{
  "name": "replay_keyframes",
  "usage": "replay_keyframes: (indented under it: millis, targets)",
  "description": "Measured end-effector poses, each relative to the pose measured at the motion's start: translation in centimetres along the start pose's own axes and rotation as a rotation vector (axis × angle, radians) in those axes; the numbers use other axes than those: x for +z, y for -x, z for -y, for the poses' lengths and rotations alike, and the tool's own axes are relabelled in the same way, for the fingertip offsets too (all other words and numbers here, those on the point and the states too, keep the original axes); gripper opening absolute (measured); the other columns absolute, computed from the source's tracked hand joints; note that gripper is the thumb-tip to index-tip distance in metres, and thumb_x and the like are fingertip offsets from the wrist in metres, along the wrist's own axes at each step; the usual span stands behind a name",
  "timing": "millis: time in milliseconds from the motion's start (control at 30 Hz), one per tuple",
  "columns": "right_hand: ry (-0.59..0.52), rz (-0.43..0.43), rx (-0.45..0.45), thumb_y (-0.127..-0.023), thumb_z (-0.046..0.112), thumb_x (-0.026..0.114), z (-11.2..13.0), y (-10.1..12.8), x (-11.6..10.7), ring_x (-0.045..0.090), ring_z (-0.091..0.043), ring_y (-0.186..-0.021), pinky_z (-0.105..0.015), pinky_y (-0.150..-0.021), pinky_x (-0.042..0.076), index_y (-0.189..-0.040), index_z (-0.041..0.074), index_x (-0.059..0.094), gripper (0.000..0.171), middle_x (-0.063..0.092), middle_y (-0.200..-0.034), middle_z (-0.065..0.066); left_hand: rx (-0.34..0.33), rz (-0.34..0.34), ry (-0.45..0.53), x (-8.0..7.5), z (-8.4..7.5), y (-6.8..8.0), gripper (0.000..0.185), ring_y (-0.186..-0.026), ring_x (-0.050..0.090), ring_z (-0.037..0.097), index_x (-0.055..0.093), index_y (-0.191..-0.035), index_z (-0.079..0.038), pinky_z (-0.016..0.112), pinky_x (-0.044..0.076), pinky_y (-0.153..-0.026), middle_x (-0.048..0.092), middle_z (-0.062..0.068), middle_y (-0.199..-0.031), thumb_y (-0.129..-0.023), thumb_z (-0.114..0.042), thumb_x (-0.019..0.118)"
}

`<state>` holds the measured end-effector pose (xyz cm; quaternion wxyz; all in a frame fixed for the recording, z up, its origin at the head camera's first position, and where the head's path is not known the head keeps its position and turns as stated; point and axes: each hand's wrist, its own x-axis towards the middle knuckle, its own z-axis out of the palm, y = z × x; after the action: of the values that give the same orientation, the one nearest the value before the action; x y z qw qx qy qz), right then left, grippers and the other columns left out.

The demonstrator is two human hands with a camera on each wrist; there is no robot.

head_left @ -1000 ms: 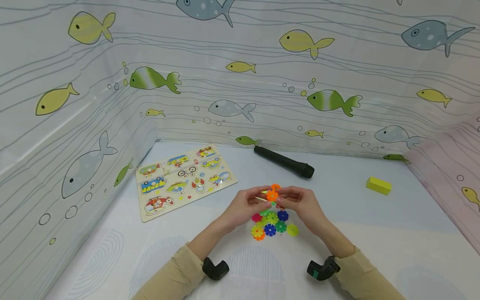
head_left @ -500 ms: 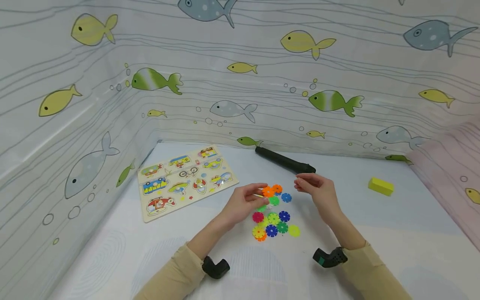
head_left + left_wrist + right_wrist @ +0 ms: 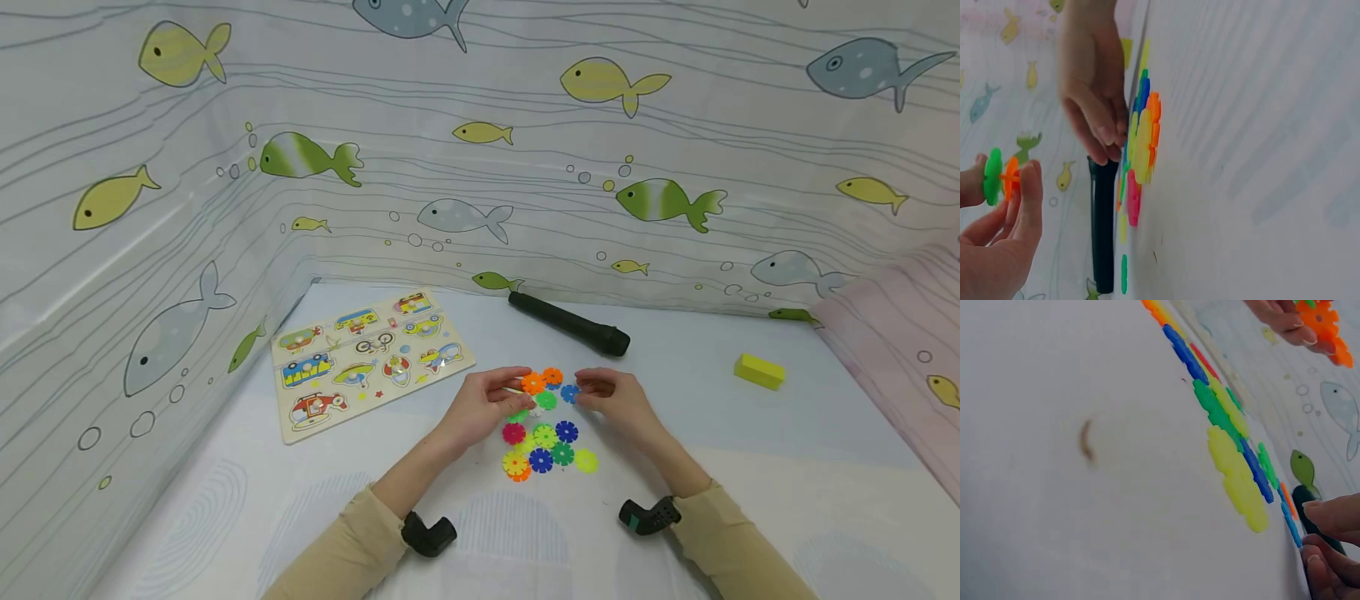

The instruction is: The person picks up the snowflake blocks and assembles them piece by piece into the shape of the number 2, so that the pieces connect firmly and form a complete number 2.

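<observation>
My left hand (image 3: pixel 480 407) pinches an orange notched disc (image 3: pixel 533 383) between thumb and fingers, above the table. In the left wrist view a green disc (image 3: pixel 992 177) is joined to the orange one. My right hand (image 3: pixel 618 400) is low over the table, its thumb and fingers apart and their tips at the edge of a light blue disc (image 3: pixel 570 394). In the right wrist view that blue disc (image 3: pixel 1291 519) lies flat beside the fingertips. Several loose discs, among them a red disc (image 3: pixel 513 433) and a dark blue disc (image 3: pixel 541 460), lie between the forearms.
A wooden picture puzzle board (image 3: pixel 375 367) lies at the left. Behind the hands is a black microphone (image 3: pixel 567 323). A yellow block (image 3: pixel 760 372) sits at the right. Fish-patterned sheeting (image 3: pixel 480 183) rises around the table.
My right hand has let go of the pieces it was handling with the left, drawn away to the right, then come down beside the light blue disc. My left hand keeps the orange disc.
</observation>
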<state>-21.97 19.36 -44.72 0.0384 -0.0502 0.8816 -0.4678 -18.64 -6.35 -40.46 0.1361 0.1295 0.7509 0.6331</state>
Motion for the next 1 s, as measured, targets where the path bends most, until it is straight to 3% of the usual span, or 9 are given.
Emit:
replay_keyframes:
  millis: [200,367,767,1000]
  targets:
    - [0.085,0.022,-0.03,-0.092,0.015,0.072,0.2,0.2,0.5,0.06,-0.025,-0.101,-0.042,-0.096,0.052,-0.13,0.005,0.064,0.04,0.066,-0.119,-0.013,-0.003,0.01,0.001,0.0,0.0,0.1,0.041,-0.099,0.072,0.019,0.06,-0.138,-0.012,0.028,0.055,-0.094,0.066,0.01,-0.119,-0.097,-0.015,0.065]
    - [0.133,0.031,-0.055,-0.093,0.018,0.072,0.1,0.4,0.7,0.058,-0.026,-0.103,-0.046,-0.096,0.05,-0.128,0.006,0.066,0.037,0.064,-0.116,-0.012,0.007,0.021,0.003,0.1,0.0,0.1,0.041,-0.1,0.072,0.022,0.059,-0.138,-0.011,0.026,0.056,-0.09,0.066,0.011,-0.118,-0.098,-0.014,0.064]
    - [0.218,-0.005,-0.079,-0.091,0.019,0.074,0.2,0.5,1.2,0.056,-0.024,-0.097,-0.041,-0.09,0.049,-0.116,0.008,0.072,0.028,0.062,-0.108,-0.008,-0.005,0.009,-0.005,0.1,-0.1,0.1,0.043,-0.102,0.071,0.02,0.059,-0.139,-0.014,0.028,0.056,-0.092,0.064,0.01,-0.124,-0.096,-0.015,0.067]
    - [0.166,-0.012,-0.052,-0.088,0.016,0.077,0.3,0.6,1.0,0.054,-0.021,-0.087,-0.031,-0.078,0.049,-0.108,0.008,0.067,0.024,0.063,-0.096,-0.006,-0.004,-0.003,-0.002,0.2,-0.1,0.2,0.046,-0.105,0.069,0.02,0.058,-0.14,-0.016,0.03,0.055,-0.094,0.064,0.01,-0.127,-0.096,-0.014,0.067]
